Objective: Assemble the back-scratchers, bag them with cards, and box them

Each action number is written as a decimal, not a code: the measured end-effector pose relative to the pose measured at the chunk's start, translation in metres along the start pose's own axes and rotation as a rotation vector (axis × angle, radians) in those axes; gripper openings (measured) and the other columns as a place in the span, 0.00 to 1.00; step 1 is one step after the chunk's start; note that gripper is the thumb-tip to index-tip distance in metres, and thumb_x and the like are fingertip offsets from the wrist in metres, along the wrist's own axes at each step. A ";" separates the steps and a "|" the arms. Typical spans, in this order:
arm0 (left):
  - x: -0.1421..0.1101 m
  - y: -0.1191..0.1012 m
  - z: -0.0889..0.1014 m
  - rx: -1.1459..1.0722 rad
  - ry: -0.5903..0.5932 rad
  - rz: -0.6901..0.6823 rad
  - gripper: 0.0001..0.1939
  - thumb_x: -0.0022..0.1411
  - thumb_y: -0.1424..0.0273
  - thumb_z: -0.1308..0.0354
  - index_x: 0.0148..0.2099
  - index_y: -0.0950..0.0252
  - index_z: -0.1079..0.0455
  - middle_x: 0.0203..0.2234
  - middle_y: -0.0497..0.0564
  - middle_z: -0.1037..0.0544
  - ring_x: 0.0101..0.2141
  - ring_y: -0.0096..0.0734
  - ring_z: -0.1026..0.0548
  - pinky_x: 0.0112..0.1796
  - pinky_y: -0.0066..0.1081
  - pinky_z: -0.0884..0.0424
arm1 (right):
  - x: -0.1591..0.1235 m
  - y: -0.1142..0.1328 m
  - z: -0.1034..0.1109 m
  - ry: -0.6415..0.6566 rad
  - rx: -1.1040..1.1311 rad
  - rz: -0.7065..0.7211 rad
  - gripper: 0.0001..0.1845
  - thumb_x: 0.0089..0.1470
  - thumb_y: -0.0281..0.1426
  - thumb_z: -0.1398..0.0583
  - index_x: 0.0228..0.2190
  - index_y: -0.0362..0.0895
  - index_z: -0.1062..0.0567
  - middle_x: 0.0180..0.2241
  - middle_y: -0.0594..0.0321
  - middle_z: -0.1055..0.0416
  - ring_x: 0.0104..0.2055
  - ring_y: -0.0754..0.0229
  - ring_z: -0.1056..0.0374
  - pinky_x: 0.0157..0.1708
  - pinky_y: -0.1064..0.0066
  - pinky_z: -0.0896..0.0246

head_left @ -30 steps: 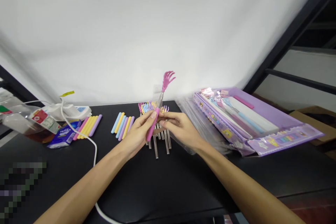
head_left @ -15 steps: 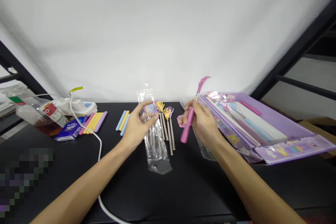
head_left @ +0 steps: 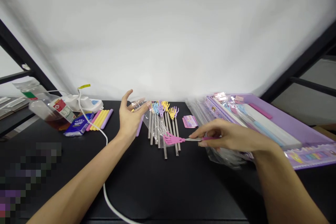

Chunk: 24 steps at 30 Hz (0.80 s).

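Observation:
My right hand grips a pink back scratcher by its handle end. Its claw head points left, over the lower ends of several metal rods. A clear plastic bag hangs from my left hand, whose thumb and fingers are spread at its upper end. Beneath and behind the bag lie back scratcher rods with yellow, blue and purple claw heads. A purple handle tube shows just right of my left hand, which hides whatever lies behind it.
A stack of small cards and clear bags lie beside a purple display box. Leftward are colored handle tubes, a blue tissue pack, a bottle, a power strip and a white cable.
The scratcher passed from both hands into my right hand, then swung from upright to pointing left. My left hand picked up a clear bag and moved it left; the cards are now uncovered.

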<state>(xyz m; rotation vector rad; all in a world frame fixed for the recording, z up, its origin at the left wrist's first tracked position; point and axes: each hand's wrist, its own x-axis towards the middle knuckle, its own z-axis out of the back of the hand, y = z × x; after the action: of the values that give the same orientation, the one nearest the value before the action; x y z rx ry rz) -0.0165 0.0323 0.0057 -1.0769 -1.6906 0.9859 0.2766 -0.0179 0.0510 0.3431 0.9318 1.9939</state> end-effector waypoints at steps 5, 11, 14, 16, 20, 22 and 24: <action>0.000 -0.002 -0.001 0.039 -0.053 -0.009 0.45 0.47 0.66 0.24 0.65 0.58 0.40 0.47 0.58 0.20 0.46 0.42 0.19 0.50 0.40 0.23 | -0.002 -0.008 0.000 -0.016 -0.061 -0.023 0.13 0.54 0.36 0.34 0.43 0.56 0.15 0.35 0.61 0.18 0.28 0.60 0.25 0.26 0.70 0.30; -0.001 0.001 -0.002 0.008 -0.079 0.015 0.40 0.47 0.67 0.24 0.60 0.57 0.35 0.52 0.58 0.24 0.42 0.36 0.19 0.49 0.40 0.23 | 0.007 0.003 -0.009 -0.021 -0.125 -0.039 0.15 0.57 0.33 0.37 0.45 0.56 0.16 0.27 0.65 0.21 0.21 0.63 0.30 0.24 0.71 0.34; -0.001 0.003 -0.002 0.025 -0.080 0.000 0.38 0.48 0.67 0.25 0.60 0.57 0.35 0.54 0.58 0.25 0.41 0.34 0.19 0.49 0.39 0.23 | 0.011 0.010 -0.013 -0.037 -0.095 -0.017 0.14 0.57 0.31 0.38 0.43 0.54 0.16 0.22 0.67 0.24 0.17 0.65 0.34 0.19 0.72 0.39; -0.002 0.005 -0.002 0.041 -0.071 0.008 0.39 0.50 0.67 0.26 0.61 0.56 0.37 0.52 0.57 0.24 0.42 0.35 0.19 0.49 0.40 0.23 | 0.013 0.010 -0.015 -0.074 -0.120 0.018 0.14 0.56 0.30 0.37 0.42 0.54 0.15 0.23 0.67 0.23 0.19 0.64 0.33 0.19 0.72 0.40; -0.003 0.007 -0.002 0.012 -0.053 0.036 0.40 0.52 0.67 0.27 0.64 0.57 0.41 0.45 0.55 0.21 0.43 0.35 0.19 0.50 0.40 0.24 | 0.015 0.004 -0.016 -0.207 -0.210 0.051 0.13 0.56 0.31 0.37 0.41 0.54 0.15 0.31 0.64 0.18 0.28 0.59 0.27 0.26 0.69 0.35; -0.002 0.007 -0.002 0.009 -0.050 0.030 0.40 0.53 0.67 0.28 0.64 0.57 0.42 0.43 0.53 0.21 0.42 0.35 0.19 0.51 0.41 0.24 | 0.016 0.000 -0.016 -0.256 -0.219 0.044 0.13 0.56 0.33 0.37 0.42 0.54 0.15 0.34 0.63 0.17 0.31 0.57 0.26 0.29 0.68 0.32; -0.003 0.006 -0.003 0.025 -0.032 0.017 0.40 0.55 0.65 0.29 0.65 0.55 0.43 0.43 0.53 0.21 0.42 0.37 0.18 0.50 0.42 0.23 | 0.017 -0.002 -0.015 -0.286 -0.214 0.039 0.13 0.56 0.34 0.37 0.42 0.53 0.15 0.35 0.63 0.17 0.32 0.56 0.24 0.31 0.66 0.30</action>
<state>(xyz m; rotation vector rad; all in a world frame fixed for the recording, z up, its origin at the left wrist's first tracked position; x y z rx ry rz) -0.0116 0.0318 0.0004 -1.0663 -1.6933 1.0378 0.2600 -0.0110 0.0375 0.5119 0.5314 1.9926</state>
